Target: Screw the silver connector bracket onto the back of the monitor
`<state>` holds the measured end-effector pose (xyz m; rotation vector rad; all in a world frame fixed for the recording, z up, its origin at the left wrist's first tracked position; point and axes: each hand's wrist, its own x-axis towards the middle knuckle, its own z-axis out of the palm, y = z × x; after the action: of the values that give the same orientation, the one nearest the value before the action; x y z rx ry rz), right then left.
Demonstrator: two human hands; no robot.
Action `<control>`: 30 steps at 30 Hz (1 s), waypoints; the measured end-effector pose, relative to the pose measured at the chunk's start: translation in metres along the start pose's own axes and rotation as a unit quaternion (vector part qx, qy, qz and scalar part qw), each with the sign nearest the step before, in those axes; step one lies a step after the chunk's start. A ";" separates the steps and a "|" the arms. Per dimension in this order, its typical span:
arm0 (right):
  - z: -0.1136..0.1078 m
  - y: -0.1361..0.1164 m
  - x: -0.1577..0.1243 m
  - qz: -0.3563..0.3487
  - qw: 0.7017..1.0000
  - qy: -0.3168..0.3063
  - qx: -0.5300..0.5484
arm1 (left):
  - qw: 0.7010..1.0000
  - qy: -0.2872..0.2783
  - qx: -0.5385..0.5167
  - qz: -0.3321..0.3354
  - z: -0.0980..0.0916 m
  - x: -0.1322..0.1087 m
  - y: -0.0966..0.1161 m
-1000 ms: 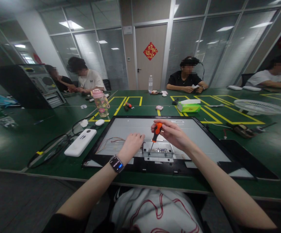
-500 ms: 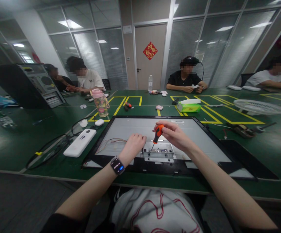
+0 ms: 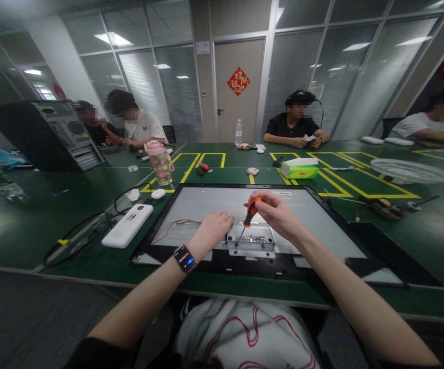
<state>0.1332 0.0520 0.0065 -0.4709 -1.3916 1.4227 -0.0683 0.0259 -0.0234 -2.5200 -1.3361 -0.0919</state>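
In my right hand (image 3: pixel 273 210) is an orange-and-black screwdriver (image 3: pixel 251 211), its handle between thumb and fingers. The shaft slants down to the left, and its tip meets the front left part of a silver metal bracket (image 3: pixel 263 231). This bracket is on the back of a black-framed display panel (image 3: pixel 183 202) lying flat before me. My left hand (image 3: pixel 214 228), with a watch on the wrist, rests palm down on the panel beside the bracket's left edge. Its fingertips are partly hidden. Thin wires (image 3: pixel 171 225) run across the panel left of that hand.
A white power bank (image 3: pixel 127 225) and coiled black cable (image 3: pixel 79 241) lie left of the panel. Beyond stand a pink-lidded bottle (image 3: pixel 161 166), a computer case (image 3: pixel 45 133) and a tissue pack (image 3: pixel 299 169). A dark flat slab (image 3: pixel 394 251) lies right. Several people sit across the table.
The view has shifted very slightly. Both hands and the screwdriver keep nearly the same place, with the tip still at the bracket.
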 end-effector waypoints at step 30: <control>0.000 -0.004 -0.002 0.009 0.998 -0.054 0.016 | 0.895 -0.026 -0.443 -0.046 0.007 0.003 -0.018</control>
<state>0.1353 0.0494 0.0099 -0.3913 -1.4504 1.5013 -0.0822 0.0396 -0.0257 -3.1668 -1.7075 -0.8372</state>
